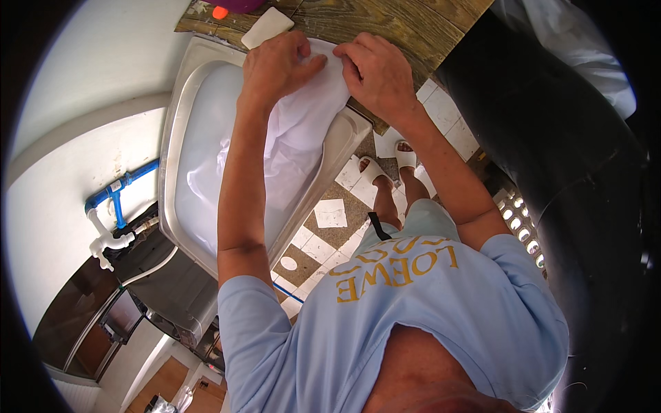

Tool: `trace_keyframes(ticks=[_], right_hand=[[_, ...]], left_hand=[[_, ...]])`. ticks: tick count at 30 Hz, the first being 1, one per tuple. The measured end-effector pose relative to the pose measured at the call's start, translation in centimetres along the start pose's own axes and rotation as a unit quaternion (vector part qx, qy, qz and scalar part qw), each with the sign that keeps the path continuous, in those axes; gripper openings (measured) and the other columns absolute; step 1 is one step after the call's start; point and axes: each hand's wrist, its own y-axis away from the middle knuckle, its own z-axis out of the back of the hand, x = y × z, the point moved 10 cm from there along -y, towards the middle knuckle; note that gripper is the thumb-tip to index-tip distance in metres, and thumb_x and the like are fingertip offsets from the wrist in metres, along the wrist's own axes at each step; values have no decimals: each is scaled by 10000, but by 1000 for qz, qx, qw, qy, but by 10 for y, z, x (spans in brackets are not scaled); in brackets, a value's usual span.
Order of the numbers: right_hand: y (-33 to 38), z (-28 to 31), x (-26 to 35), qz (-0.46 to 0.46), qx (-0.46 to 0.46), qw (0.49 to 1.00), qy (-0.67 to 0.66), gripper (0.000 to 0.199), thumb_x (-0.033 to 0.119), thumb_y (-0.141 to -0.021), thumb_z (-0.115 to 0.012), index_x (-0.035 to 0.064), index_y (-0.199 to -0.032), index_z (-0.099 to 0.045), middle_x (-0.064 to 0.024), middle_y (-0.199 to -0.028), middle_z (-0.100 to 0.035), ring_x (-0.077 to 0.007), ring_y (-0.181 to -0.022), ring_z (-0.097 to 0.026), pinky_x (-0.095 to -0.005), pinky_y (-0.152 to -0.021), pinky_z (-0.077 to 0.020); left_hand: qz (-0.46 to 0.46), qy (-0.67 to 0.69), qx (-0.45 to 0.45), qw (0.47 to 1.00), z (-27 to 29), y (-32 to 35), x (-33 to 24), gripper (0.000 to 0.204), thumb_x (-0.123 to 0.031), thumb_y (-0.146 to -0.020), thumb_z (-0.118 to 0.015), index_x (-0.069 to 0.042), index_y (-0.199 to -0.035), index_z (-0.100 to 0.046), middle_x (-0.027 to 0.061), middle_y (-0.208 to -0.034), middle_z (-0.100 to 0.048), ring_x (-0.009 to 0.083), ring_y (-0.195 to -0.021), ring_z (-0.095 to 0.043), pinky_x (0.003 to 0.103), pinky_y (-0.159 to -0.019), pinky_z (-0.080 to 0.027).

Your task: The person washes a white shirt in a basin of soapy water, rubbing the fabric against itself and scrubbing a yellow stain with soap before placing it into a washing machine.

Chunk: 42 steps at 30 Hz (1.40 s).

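A wet white cloth [296, 138] trails from the milky water [213, 124] in a pale basin [358, 131] up over its far rim. My left hand [275, 69] has its fingers curled on the upper part of this cloth, thumb pointing inward. At the cloth's right edge my right hand [379, 72] pinches the fabric between thumb and fingers. A short gap of stretched cloth separates the two hands. Just beyond my left hand lies a white rectangular block with rounded corners [267, 27]. What part of a garment the cloth may be cannot be made out.
A wooden surface [413, 34] borders the basin's far end, with a purple object [237, 4] and a small orange piece [219, 12] on it. Blue pipes [124, 182] and a white tap [107, 241] are on the left wall. Large black material [551, 172] stands right.
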Motion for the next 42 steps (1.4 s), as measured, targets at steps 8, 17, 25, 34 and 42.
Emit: trace_keyframes(ticks=[8, 17, 25, 34, 42], right_hand=[[-1, 2, 3, 7, -3, 1000, 4, 139, 73, -722, -625, 76, -853, -671, -55, -800, -581, -247, -809, -586, -374, -733, -476], [1, -2, 4, -19, 45, 993, -103, 174, 36, -758, -608, 66, -920, -662, -27, -787, -563, -186, -756, -564, -296, -694, -461], [-38, -17, 92, -80, 210, 776, -589, 319, 6, -877, -562, 41, -1194, -549, 37, -861, -519, -41, -814, -508, -202, -746, -425], [-30, -165, 151, -33, 440, 848, -293, 272, 237, -870, -600, 12, -1013, -651, -44, -827, -641, -117, -756, -586, -286, -684, -466], [-7, -250, 108, -49, 300, 952, 27, 266, 267, -824, -546, 23, -853, -647, -218, -899, -648, -399, -881, -613, -487, -765, -486]], left_hand=[[-12, -5, -6, 1000, -3, -3, 7, 232, -312, -762, -678, -99, -829, -614, 61, -720, -612, 239, -696, -611, 363, -628, -458], [-65, -7, -113, 991, 11, 15, -7, 264, -209, -766, -658, -121, -1007, -599, 26, -866, -622, 228, -837, -599, 394, -746, -430], [-112, 224, -68, 966, 74, 78, 44, 228, -34, -770, -644, -79, -985, -580, 10, -887, -555, 163, -884, -526, 329, -838, -383], [96, 597, -312, 733, 81, 203, 175, 57, -116, -906, -614, -63, -888, -605, -45, -788, -599, 46, -693, -523, 219, -643, -441], [266, 201, -370, 867, -9, 207, 219, 214, -164, -868, -586, 47, -898, -580, 204, -777, -615, 348, -680, -582, 397, -636, -461]])
